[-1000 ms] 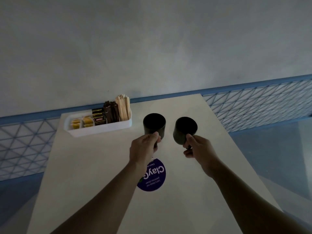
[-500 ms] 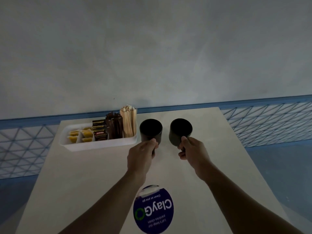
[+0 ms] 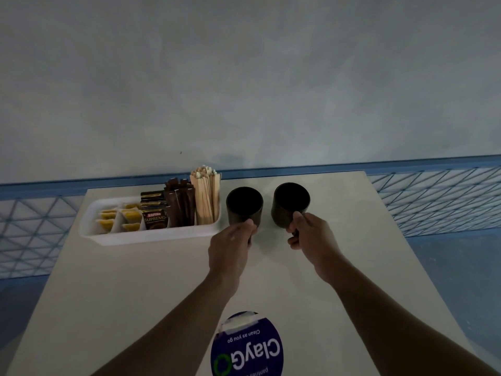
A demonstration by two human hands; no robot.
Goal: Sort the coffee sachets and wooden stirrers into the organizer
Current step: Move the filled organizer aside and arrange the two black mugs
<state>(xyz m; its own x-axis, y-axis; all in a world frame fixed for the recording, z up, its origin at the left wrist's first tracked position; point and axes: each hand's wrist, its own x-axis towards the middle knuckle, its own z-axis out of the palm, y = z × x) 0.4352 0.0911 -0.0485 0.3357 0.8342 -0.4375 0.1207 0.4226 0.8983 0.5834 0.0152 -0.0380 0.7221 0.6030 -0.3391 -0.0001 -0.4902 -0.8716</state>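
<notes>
A white organizer [image 3: 151, 236] stands at the table's far left. It holds yellow sachets [image 3: 130, 215], dark coffee sachets [image 3: 154, 217], brown stick sachets [image 3: 181, 204] and a bundle of upright wooden stirrers [image 3: 207, 198] at its right end. Two black mugs stand just right of it. My left hand [image 3: 230, 248] grips the handle of the left mug [image 3: 244, 206]. My right hand [image 3: 309, 232] grips the handle of the right mug [image 3: 291, 203]. Both mugs look dark inside; their contents cannot be seen.
The beige table [image 3: 135, 294] carries a round blue "ClayGo" sticker [image 3: 246, 346] near its front edge. A grey wall rises behind, with a blue rail and mesh fence [image 3: 433, 199] on both sides of the table.
Both hands have carried the mugs toward the table's far edge, next to the organizer's right end. The view has tilted so the sticker lies nearer the bottom.
</notes>
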